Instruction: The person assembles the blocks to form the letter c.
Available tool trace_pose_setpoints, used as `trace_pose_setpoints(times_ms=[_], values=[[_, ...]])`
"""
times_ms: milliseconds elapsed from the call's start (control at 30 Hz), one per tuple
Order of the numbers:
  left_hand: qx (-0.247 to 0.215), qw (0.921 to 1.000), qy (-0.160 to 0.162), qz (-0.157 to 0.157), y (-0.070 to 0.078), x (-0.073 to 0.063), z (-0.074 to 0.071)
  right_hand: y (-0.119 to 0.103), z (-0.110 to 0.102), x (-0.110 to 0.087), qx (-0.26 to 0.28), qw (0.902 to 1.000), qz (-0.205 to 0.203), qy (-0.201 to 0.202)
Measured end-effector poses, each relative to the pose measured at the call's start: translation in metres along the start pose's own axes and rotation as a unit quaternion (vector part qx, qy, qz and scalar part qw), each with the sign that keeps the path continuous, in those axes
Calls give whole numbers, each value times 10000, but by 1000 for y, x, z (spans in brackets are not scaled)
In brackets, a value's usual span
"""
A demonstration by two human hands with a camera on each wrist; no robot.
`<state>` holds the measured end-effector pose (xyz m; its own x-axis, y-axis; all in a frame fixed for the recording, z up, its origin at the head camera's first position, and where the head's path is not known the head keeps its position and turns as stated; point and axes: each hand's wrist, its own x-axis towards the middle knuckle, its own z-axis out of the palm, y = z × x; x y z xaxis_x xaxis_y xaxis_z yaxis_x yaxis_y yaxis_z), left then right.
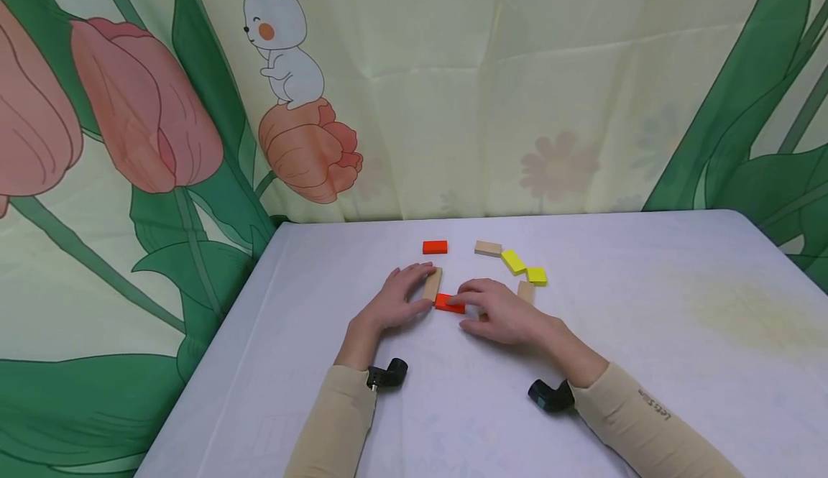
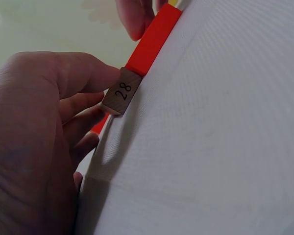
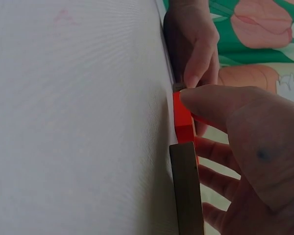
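My left hand (image 1: pixel 399 297) pinches a plain wooden block (image 1: pixel 433 285) between the thumb at its near end and fingers toward its far end. The number 28 shows on the end of that wooden block (image 2: pixel 121 92) in the left wrist view. A red block (image 1: pixel 449 304) lies against its near right side. Above this red block, my right hand (image 1: pixel 501 313) hovers with an index fingertip over it, touching or nearly so. The right thumb stands apart from the red block in the head view. Another wooden block (image 3: pixel 187 188) lies beside the red one, mostly hidden under the right hand.
Beyond the hands, a second red block (image 1: pixel 435 247), a wooden block (image 1: pixel 488 248) and two yellow blocks (image 1: pixel 514 262) form part of a curve. One more wooden block (image 1: pixel 526 291) lies behind the right hand. A patterned curtain (image 1: pixel 453 104) hangs behind the white-covered table (image 1: pixel 647 363).
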<state>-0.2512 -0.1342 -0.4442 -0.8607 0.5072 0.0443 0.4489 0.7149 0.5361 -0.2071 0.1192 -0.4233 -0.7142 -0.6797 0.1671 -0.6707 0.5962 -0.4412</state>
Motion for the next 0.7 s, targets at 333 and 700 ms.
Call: trace_pose_setpoints(times_ms=[333, 700], values=[[-34, 10000, 8, -26, -1, 0, 1, -3, 0, -1, 11, 10000, 10, -60], [-44, 10000, 68, -17, -1, 0, 0, -3, 0, -1, 74, 9999, -58, -50]])
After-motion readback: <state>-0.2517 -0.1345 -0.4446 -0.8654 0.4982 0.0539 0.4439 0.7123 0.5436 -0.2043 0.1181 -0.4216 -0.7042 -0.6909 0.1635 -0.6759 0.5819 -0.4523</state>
